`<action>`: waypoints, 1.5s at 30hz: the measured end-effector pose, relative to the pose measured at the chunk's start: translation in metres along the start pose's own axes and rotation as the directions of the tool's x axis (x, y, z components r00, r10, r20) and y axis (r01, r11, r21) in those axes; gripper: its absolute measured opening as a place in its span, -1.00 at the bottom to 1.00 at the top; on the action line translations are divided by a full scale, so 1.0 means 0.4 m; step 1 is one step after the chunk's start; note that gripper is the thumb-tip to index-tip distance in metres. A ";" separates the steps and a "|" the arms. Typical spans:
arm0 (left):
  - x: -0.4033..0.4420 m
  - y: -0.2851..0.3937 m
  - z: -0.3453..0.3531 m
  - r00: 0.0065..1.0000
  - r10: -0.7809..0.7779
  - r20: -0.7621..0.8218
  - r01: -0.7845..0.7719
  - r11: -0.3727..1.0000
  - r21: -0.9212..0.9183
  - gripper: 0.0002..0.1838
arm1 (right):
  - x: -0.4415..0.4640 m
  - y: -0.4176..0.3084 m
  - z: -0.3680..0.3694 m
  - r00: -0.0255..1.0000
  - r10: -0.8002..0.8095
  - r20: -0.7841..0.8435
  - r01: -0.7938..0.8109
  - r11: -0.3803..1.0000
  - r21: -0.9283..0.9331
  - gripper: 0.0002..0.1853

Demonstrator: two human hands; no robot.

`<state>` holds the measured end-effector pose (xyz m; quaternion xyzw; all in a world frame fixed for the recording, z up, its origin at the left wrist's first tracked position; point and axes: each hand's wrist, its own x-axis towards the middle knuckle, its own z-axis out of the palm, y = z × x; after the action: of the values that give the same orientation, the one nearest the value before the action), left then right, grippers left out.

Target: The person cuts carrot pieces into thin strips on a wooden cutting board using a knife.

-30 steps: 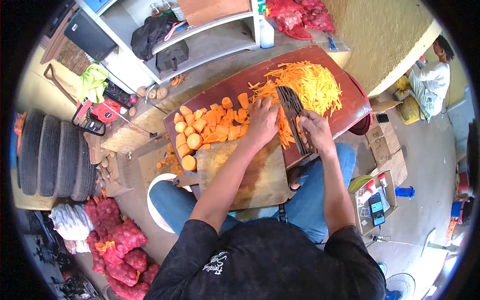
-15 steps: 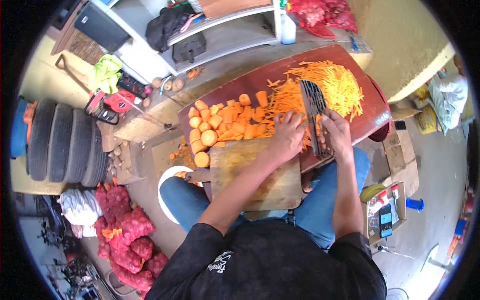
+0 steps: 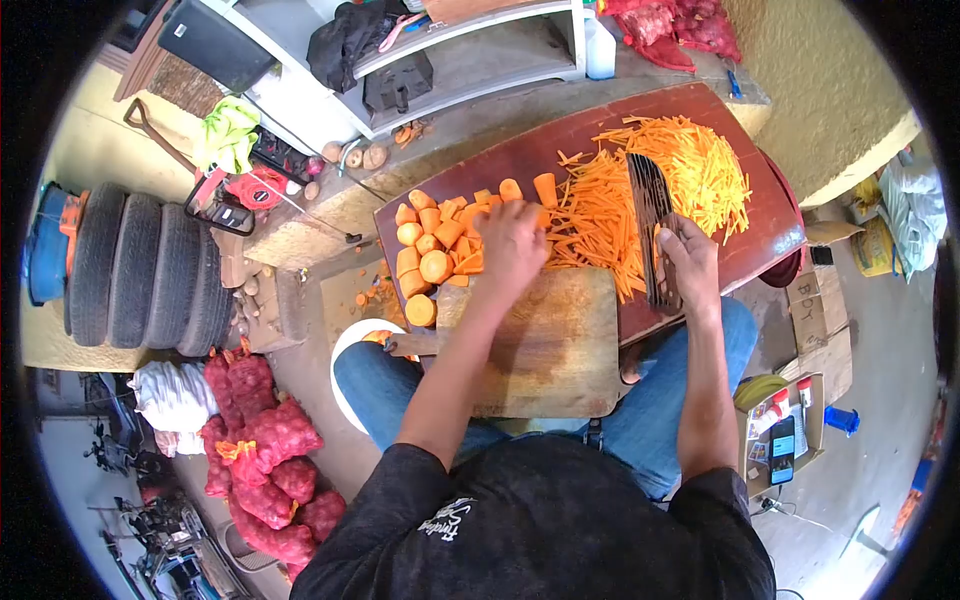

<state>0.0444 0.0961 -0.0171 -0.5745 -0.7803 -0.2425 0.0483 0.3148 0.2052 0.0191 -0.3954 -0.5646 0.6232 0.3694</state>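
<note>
My right hand (image 3: 688, 262) grips the near end of a large dark-bladed knife (image 3: 652, 215), which stands beside a pile of thin carrot sticks (image 3: 690, 175). Over the thick carrot pieces (image 3: 435, 240) is my left hand (image 3: 512, 248), its fingers bent down; whatever they touch is hidden beneath them. The worn wooden cutting board (image 3: 545, 340) lies under my left wrist, partly on the dark red table (image 3: 480, 172) and over my lap.
Red net sacks (image 3: 270, 440) and tyres (image 3: 125, 270) are at the left. A white bucket (image 3: 345, 345) stands by my left knee. At the right sit a box with a phone (image 3: 782, 450) and flattened cardboard (image 3: 820, 330). A shelf (image 3: 480, 75) is behind the table.
My left hand has moved left, away from the blade and the carrot sticks, to the thick pieces. My right hand keeps hold of the knife. The whole view has shifted.
</note>
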 end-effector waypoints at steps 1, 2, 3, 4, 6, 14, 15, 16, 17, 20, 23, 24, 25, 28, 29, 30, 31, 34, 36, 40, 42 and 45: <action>0.007 -0.027 -0.002 1.000 -0.025 0.012 0.024 0.996 0.089 -0.70 | 0.001 -0.004 0.002 1.000 0.005 0.001 -0.005 1.000 -0.001 -0.71; 0.013 -0.048 -0.003 0.999 -0.050 0.021 0.045 0.983 0.177 -0.70 | 0.007 0.001 0.002 1.000 0.015 0.008 -0.015 1.000 0.011 -0.71; 0.017 -0.067 0.001 0.998 -0.043 0.046 0.034 0.984 0.175 -0.70 | 0.012 0.006 0.002 1.000 0.024 0.015 -0.024 0.999 0.024 -0.70; 0.020 -0.083 0.007 0.997 -0.037 0.070 0.024 0.985 0.171 -0.69 | 0.015 0.010 0.002 0.999 0.032 0.023 -0.033 0.999 0.035 -0.70; 0.028 -0.095 0.013 0.992 -0.036 0.120 0.013 0.983 0.185 -0.68 | 0.014 0.012 0.009 0.999 0.037 0.021 -0.037 0.999 0.039 -0.69; 0.023 -0.123 0.049 0.998 0.063 0.017 -0.064 0.996 0.067 -0.72 | 0.017 0.014 0.018 1.000 0.017 0.007 -0.017 1.000 0.022 -0.69; 0.017 -0.124 0.039 0.999 0.048 -0.006 -0.048 0.999 0.011 -0.73 | 0.018 0.017 0.018 1.000 0.011 0.005 -0.012 1.000 0.021 -0.69; 0.008 -0.126 0.027 0.999 0.030 -0.027 -0.031 0.998 -0.046 -0.73 | 0.018 0.020 0.016 1.000 0.008 0.002 -0.008 1.000 0.008 -0.69; -0.006 -0.127 0.015 0.999 0.009 -0.047 -0.014 0.995 -0.103 -0.74 | 0.019 0.022 0.015 1.000 0.006 0.001 -0.006 1.000 -0.006 -0.69; -0.081 -0.120 -0.032 0.976 0.007 -0.217 -0.048 0.982 -0.185 -0.78 | 0.017 0.018 0.022 1.000 -0.009 -0.003 0.009 1.000 -0.023 -0.68; -0.186 -0.091 -0.088 0.992 -0.034 -0.124 0.015 0.989 -0.145 -0.81 | 0.005 0.004 0.025 0.999 0.028 0.019 -0.028 0.999 -0.045 -0.69; -0.221 -0.068 -0.110 0.993 0.031 -0.118 -0.046 0.991 -0.127 -0.80 | -0.002 0.000 0.024 0.998 0.050 0.031 -0.049 0.997 -0.056 -0.69; -0.254 -0.038 -0.130 0.990 0.094 -0.109 -0.106 0.988 -0.110 -0.79 | -0.010 -0.004 0.021 0.996 0.058 0.066 -0.055 0.998 -0.042 -0.69; -0.350 0.027 -0.136 0.982 0.179 -0.054 -0.184 0.975 -0.126 -0.81 | -0.061 -0.004 0.030 0.986 0.078 0.148 -0.081 0.997 0.016 -0.70; -0.375 0.043 -0.132 0.981 0.190 -0.030 -0.193 0.970 -0.145 -0.80 | -0.085 -0.010 0.028 0.965 0.138 0.222 -0.126 0.990 -0.067 -0.70; -0.391 0.056 -0.136 0.982 0.188 -0.028 -0.189 0.963 -0.191 -0.78 | -0.116 -0.040 0.031 0.936 0.203 0.288 -0.165 0.975 -0.151 -0.71; -0.401 0.061 -0.143 0.982 0.183 -0.040 -0.188 0.958 -0.217 -0.77 | -0.147 -0.056 0.037 0.900 0.270 0.343 -0.196 0.952 -0.235 -0.71; -0.404 0.047 -0.150 0.985 0.167 -0.044 -0.172 0.935 -0.309 -0.73 | -0.255 -0.070 0.081 0.869 0.286 0.404 -0.142 0.926 -0.349 -0.71; -0.408 0.014 -0.152 0.990 0.140 0.017 -0.123 0.916 -0.382 -0.64 | -0.305 -0.071 0.102 0.868 0.248 0.430 -0.065 0.916 -0.397 -0.70; -0.402 -0.022 -0.136 0.980 0.185 0.073 -0.136 0.891 -0.434 -0.70 | -0.362 -0.074 0.149 0.874 0.231 0.427 -0.041 0.911 -0.410 -0.60; -0.400 -0.018 -0.143 0.974 0.214 0.076 -0.162 0.888 -0.431 -0.75 | -0.375 -0.052 0.178 0.886 0.222 0.407 -0.055 0.922 -0.383 -0.62; -0.414 -0.006 -0.153 0.966 0.255 0.035 -0.225 0.904 -0.363 -0.80 | -0.373 -0.052 0.207 0.828 0.270 0.492 -0.019 0.890 -0.456 -0.63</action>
<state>0.0851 -0.0757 -0.0227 -0.6747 -0.6480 -0.3485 -0.0590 0.3016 0.0378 0.0552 -0.3170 -0.7371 0.5949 0.0477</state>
